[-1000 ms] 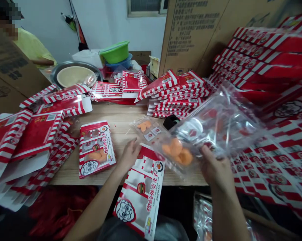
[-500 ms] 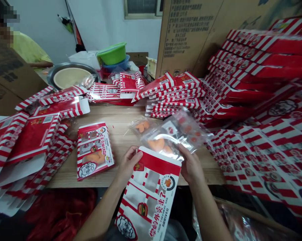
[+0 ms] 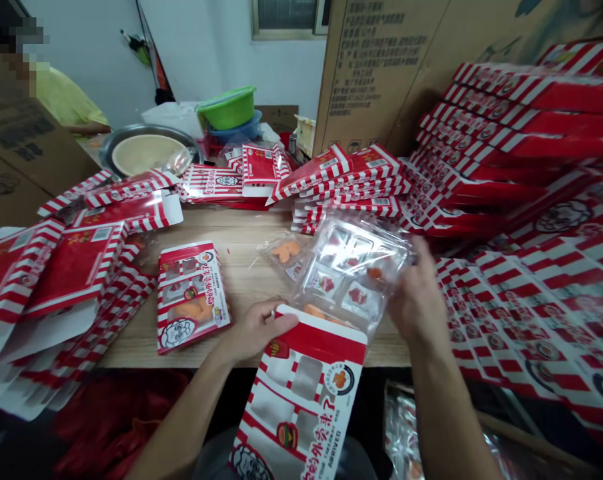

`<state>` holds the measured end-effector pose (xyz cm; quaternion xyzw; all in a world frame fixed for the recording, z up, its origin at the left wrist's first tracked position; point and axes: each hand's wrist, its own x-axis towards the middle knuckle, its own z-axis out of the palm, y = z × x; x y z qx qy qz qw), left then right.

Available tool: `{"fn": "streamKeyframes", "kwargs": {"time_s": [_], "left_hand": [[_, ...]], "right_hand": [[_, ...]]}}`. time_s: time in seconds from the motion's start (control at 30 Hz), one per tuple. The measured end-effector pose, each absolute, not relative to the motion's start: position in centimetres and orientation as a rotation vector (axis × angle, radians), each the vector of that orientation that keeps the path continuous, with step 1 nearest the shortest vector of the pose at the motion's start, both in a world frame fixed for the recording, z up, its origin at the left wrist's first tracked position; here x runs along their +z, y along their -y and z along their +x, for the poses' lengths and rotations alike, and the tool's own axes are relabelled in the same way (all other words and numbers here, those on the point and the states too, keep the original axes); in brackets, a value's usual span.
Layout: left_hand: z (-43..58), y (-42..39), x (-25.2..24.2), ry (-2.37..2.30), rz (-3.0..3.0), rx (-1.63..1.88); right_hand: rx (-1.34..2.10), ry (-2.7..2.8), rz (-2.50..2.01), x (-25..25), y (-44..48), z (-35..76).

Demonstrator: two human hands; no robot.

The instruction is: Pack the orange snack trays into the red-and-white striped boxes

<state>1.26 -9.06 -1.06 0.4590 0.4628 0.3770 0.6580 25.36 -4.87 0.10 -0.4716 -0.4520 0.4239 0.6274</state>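
Left hand (image 3: 257,330) at the top edge of a red-and-white paper bag (image 3: 301,393), fingers pressed together over the red band, apparently pinching the rim. Rim held this way probably to keep the bag's mouth facing the pack. Bag tilted, lower end hanging past the table edge toward the lap, with no support there except the hand.

Right hand (image 3: 419,300) on the right edge of a clear plastic pack (image 3: 351,267), fingers curled round it. Slight blur on the fingers, so exact pinch hard to tell. Pack raised above the table and angled down, lower end at the bag's mouth, orange pieces (image 3: 321,313) right by the rim.

Near the hands, on a wooden table (image 3: 131,347): a second striped bag (image 3: 191,297) lying flat, orange contents behind its window, and a small clear packet (image 3: 286,257) of orange pieces. Flat bags in stacks (image 3: 346,193) along the far side, more in a large pile (image 3: 506,133) to the right, likely kept within reach. Further back, a green basin (image 3: 226,107), cardboard boxes (image 3: 376,73) and a co-worker in a yellow shirt (image 3: 66,100).
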Motion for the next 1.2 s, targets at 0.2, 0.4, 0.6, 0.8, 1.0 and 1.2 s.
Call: {"fn": "streamKeyframes", "kwargs": {"time_s": [0.2, 0.4, 0.6, 0.8, 1.0, 1.2], "left_hand": [[2.1, 10.3, -2.5, -1.162, 1.076, 1.229], [2.1, 10.5, -3.5, -1.222, 0.979, 1.330], [1.7, 10.7, -4.1, -1.260, 0.953, 1.262], [0.2, 11.0, -2.9, -1.317, 1.078, 1.186], [-9.7, 15.1, 0.4, -2.176, 1.586, 1.758], [-22.5, 17.7, 3.2, -3.209, 1.408, 0.969]], "right_hand": [[0.840, 1.169, -1.105, 0.9, 3.4, 26.4], [1.270, 1.691, -1.064, -0.7, 5.9, 25.1], [1.788, 1.734, -0.849, -2.0, 9.1, 22.7], [1.882, 1.587, -0.945, -2.6, 9.1, 21.6], [1.570, 1.108, -1.042, -3.1, 4.1, 16.5], [1.410, 1.208, -1.033, -1.5, -2.5, 6.3]]}}
